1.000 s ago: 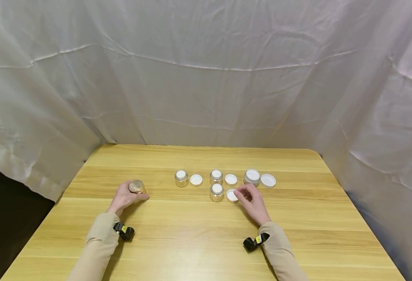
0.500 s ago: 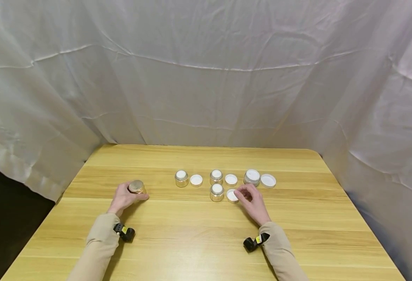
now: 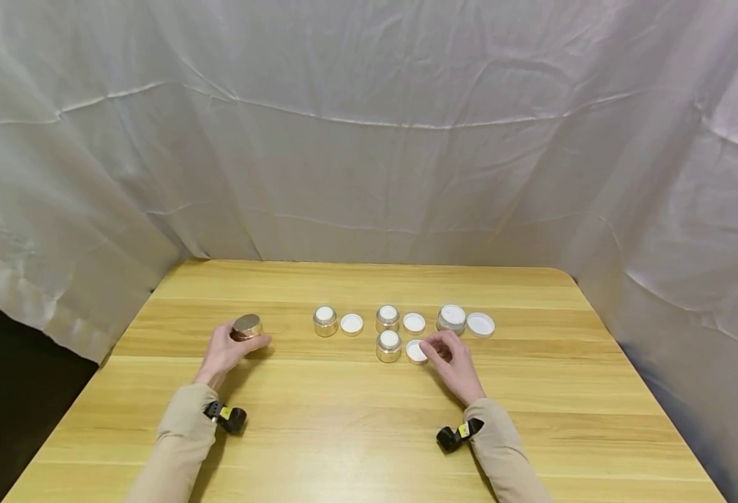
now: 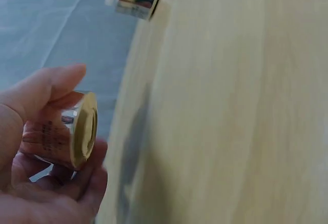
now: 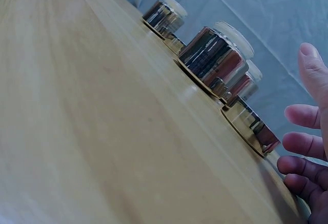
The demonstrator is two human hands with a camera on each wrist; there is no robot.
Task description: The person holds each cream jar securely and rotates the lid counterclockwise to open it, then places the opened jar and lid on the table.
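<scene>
In the head view my left hand [image 3: 222, 353] grips a shiny gold jar [image 3: 247, 325] with a flat gold top, thumb on one side and fingers on the other. The left wrist view shows the jar's underside [image 4: 87, 134] lifted off the table. My right hand [image 3: 455, 365], fingers loosely bent and holding nothing, hovers beside a lid [image 3: 416, 351] that lies white inside up. The right wrist view shows a small gap between the fingers [image 5: 302, 144] and that gold-sided lid [image 5: 251, 126]. Left of this lid stands an uncapped gold jar [image 3: 388, 347] with a white top.
Behind, in a row on the wooden table [image 3: 344, 426], stand a gold jar [image 3: 325, 322], a second gold jar [image 3: 387, 319] and a wider silvery jar [image 3: 451, 318]. Each has an upturned lid on its right, like the large lid [image 3: 480, 325]. A grey curtain [image 3: 369, 175] surrounds the table.
My left hand has raised the gold jar slightly from the table and moved it a little away from me. My right hand and the other jars stay where they were.
</scene>
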